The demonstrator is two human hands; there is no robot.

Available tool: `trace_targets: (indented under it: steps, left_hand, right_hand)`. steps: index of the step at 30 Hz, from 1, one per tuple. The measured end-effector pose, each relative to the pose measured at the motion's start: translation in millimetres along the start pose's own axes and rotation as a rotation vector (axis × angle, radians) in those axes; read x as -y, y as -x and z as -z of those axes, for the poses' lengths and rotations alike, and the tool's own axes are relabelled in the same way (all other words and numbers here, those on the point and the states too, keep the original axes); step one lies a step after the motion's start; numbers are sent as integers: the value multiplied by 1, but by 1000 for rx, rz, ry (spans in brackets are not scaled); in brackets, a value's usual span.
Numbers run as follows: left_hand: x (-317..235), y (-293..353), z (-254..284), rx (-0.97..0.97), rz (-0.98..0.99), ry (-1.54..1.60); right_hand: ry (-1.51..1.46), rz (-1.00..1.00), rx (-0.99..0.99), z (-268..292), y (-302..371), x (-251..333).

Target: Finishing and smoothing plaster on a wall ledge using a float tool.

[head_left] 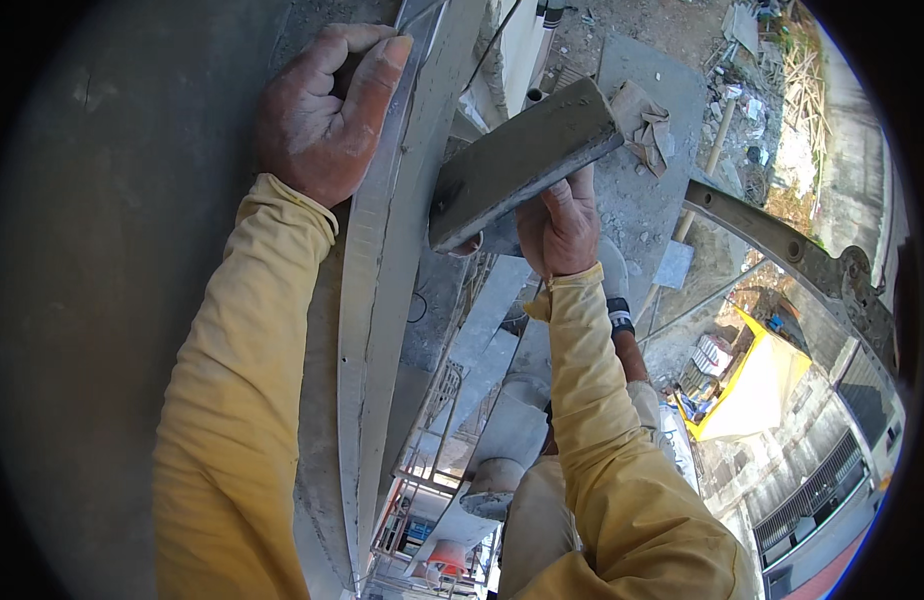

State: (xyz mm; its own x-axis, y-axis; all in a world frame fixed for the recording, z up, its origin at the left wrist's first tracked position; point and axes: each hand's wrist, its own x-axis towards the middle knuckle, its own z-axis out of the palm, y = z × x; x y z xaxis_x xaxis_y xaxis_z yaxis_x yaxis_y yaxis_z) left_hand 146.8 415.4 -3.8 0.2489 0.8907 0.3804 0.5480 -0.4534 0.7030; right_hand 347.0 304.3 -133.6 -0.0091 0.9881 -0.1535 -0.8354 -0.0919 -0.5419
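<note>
My right hand (562, 225) grips a rectangular plastering float (527, 160) from below. Grey mortar coats the float's upturned face, and most of its handle is hidden behind it. The float is tilted, its left end close to the mortar-covered wall edge (387, 300). Along that edge runs a metal straightedge (360, 270). Dusty with cement, my left hand (327, 115) is closed in a pinch at the upper part of the straightedge. A thin rod (422, 14) passes by its fingertips; whether they hold it is unclear. Grey plaster (132, 250) covers the broad surface to the left.
Below are scaffold planks (482, 310) and a grey board (632, 210) with a crumpled paper bag (654, 140). Another person's banded wrist (620, 318) shows beside my right forearm. A curved metal bar (772, 235) crosses at right. Far down lie a yellow tarp (757, 385) and an orange bucket (448, 558).
</note>
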Motion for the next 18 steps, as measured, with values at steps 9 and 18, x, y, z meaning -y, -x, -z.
trace_targets:
  steps: [9, 18]
  left_hand:
    - [0, 3, 6, 65, 50, -35]
    - [-13, -3, 0, -8, 55, -154]
  right_hand:
    - [957, 240, 92, 2, 49, 8]
    - [1871, 660, 278, 12, 59, -1]
